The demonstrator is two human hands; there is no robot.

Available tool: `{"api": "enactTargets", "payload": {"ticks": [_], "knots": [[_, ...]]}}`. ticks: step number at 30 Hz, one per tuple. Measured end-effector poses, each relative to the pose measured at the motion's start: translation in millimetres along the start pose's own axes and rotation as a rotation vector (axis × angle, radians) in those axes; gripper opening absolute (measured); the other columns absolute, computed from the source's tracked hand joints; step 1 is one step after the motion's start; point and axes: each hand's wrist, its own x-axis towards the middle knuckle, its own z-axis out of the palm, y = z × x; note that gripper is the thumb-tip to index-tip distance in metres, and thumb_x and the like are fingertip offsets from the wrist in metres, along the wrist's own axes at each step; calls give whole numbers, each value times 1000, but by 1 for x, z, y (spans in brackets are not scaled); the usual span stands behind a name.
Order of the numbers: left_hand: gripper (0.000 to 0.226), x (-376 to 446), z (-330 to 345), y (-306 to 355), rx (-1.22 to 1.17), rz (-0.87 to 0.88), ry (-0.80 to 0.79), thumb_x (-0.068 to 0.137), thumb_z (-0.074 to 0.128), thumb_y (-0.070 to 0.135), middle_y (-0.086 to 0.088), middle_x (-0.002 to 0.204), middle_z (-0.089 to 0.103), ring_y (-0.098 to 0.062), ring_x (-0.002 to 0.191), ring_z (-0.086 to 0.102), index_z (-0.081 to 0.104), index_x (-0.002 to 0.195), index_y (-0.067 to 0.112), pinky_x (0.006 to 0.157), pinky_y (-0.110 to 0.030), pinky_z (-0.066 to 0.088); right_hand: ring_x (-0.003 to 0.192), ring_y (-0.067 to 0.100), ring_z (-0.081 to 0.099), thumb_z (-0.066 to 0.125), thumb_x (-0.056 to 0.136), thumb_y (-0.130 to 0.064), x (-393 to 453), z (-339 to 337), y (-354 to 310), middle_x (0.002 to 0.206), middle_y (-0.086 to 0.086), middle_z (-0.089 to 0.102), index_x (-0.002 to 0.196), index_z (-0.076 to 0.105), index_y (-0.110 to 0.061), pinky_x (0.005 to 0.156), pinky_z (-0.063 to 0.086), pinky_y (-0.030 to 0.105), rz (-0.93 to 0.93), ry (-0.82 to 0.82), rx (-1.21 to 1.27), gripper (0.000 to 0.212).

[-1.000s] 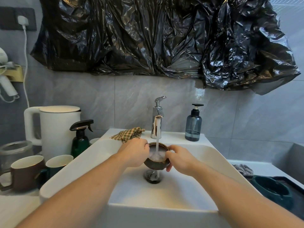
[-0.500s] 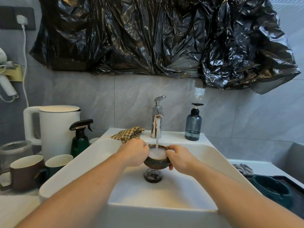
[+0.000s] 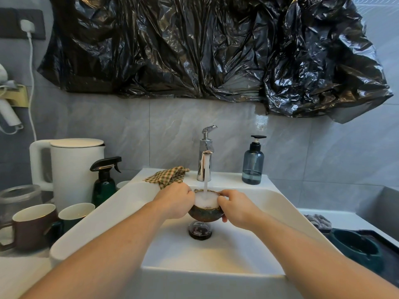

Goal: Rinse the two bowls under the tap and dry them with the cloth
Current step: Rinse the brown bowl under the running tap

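A small dark glazed bowl [image 3: 205,213] is held under the running chrome tap [image 3: 205,165], above the drain of the white sink [image 3: 280,203]. It is brimming with foamy white water. My left hand [image 3: 174,201] grips its left rim and my right hand [image 3: 235,207] grips its right rim. A checked cloth [image 3: 168,176] lies on the sink ledge left of the tap. A second, dark green bowl [image 3: 356,249] sits on a dark tray at the right.
A blue soap dispenser [image 3: 253,162] stands right of the tap. On the left counter stand a white kettle [image 3: 71,169], a green spray bottle [image 3: 104,182], a brown mug [image 3: 32,225], a green mug [image 3: 73,214] and a glass jar [image 3: 19,197]. Black plastic sheeting [image 3: 194,46] hangs above.
The water level in the bowl has risen until foam fills it to the rim. Both hands hold the bowl in nearly the same place under the stream.
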Motion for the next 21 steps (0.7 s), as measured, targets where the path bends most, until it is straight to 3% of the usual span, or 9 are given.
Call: {"api": "enactTargets", "payload": {"ticks": [5, 8, 11, 21], "knots": [[36, 4, 2, -4, 178, 109, 43, 105, 36, 18, -5, 89, 59, -26, 86, 54, 49, 72, 21, 72, -39, 43, 73, 12, 60, 37, 107, -26, 1, 1, 1, 95, 6, 64, 143, 55, -17, 57, 41, 20, -2, 6, 5, 41], [22, 6, 4, -4, 138, 97, 63, 104, 46, 8, -7, 103, 65, -27, 96, 62, 68, 102, 10, 81, -40, 56, 75, 12, 60, 37, 108, -27, 2, 1, 1, 100, 6, 63, 144, 54, -17, 56, 40, 18, -3, 10, 6, 41], [26, 4, 5, -4, 249, 171, 31, 102, 51, 0, -14, 122, 66, -29, 110, 64, 66, 124, 4, 85, -40, 59, 74, 11, 60, 37, 109, -28, 2, 1, 2, 103, 5, 63, 146, 53, -18, 55, 40, 17, 1, 19, 8, 42], [25, 7, 4, -4, 493, 271, 38, 101, 54, -1, -15, 124, 66, -30, 110, 64, 66, 123, 2, 85, -40, 58, 74, 13, 63, 37, 106, -30, 3, 0, 2, 99, 5, 66, 146, 54, -21, 55, 40, 19, -5, 59, 3, 44]]}}
